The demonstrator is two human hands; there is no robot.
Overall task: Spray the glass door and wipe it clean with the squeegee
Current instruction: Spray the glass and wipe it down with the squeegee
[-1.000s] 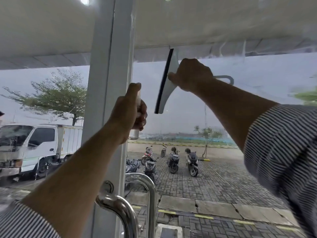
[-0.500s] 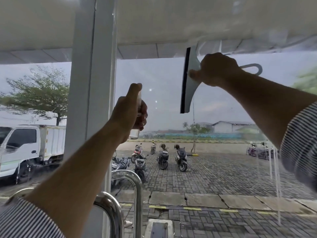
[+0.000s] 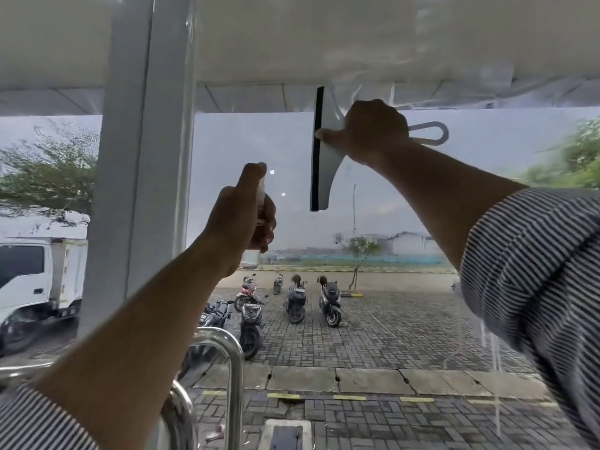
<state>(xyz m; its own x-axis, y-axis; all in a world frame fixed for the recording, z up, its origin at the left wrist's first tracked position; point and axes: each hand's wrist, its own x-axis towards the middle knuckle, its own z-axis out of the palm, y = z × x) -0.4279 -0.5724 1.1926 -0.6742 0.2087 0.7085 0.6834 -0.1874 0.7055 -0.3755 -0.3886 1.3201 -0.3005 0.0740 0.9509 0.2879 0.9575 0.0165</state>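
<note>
Up high on the glass door (image 3: 422, 196), the right hand (image 3: 370, 131) grips a white squeegee (image 3: 324, 164), blade vertical; the left hand (image 3: 240, 216) clutches a spray bottle (image 3: 251, 256).

White frame post (image 3: 143, 164) runs floor to ceiling at left; chrome pull handles (image 3: 227, 362) low centre. Outside: white canopy soffit (image 3: 324, 43) overhead w/ a bright lamp at top edge. Grey overcast sky, flat dim daylight. Brick-paved lot (image 3: 406, 329), concrete kerb slabs (image 3: 367, 381) w/ yellow dashes below. Several scooters (image 3: 329, 300) parked centre; white truck (image 3: 35, 287) at left, tree (image 3: 42, 170) above it. Far back: green fence, low sheds (image 3: 406, 243), small tree. Blurred foliage at right edge.
</note>
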